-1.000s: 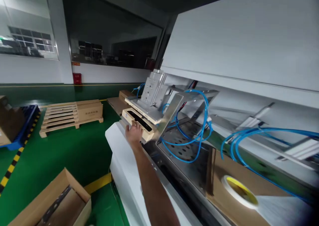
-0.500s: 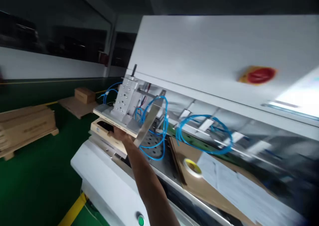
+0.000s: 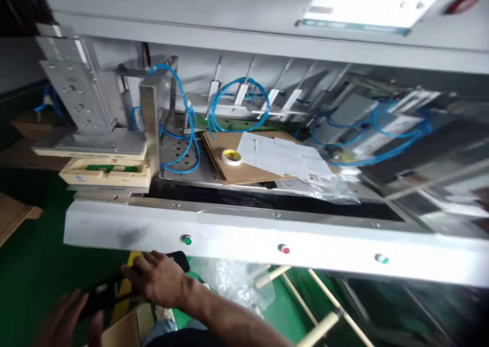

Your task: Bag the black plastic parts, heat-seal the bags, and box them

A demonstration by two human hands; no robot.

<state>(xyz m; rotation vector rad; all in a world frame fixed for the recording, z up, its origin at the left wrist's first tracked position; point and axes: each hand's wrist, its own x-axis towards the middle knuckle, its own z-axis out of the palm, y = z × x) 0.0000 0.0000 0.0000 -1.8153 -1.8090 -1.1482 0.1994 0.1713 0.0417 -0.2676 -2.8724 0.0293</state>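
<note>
My right hand (image 3: pixel 158 281) is below the machine's front edge, its fingers curled over a dark flat part. A rounded black end (image 3: pixel 180 261) sticks out beyond its knuckles. To its left, my left hand (image 3: pixel 71 316) is blurred, with fingers apart near a long black piece (image 3: pixel 101 292) that has a small pale spot. I cannot tell whether both black pieces are one thing. At the machine's left, a cream nest (image 3: pixel 105 176) holds a green circuit board (image 3: pixel 110 168) beneath a raised cream-edged press plate (image 3: pixel 91 153).
Green (image 3: pixel 187 240) and red (image 3: pixel 284 248) buttons line the white front panel (image 3: pixel 237 230). On the bed lie cardboard (image 3: pixel 244 174), white papers (image 3: pixel 282 156) and a tape roll (image 3: pixel 231 157). Blue hoses (image 3: pixel 244 128) hang behind. Below are an open carton (image 3: pixel 130 326), clear plastic (image 3: pixel 233 281) and a cream tube frame (image 3: pixel 321 331).
My right hand has come out of the nest and down below the front panel. The green board now shows there. My left hand has entered view, and the camera has turned right and downward.
</note>
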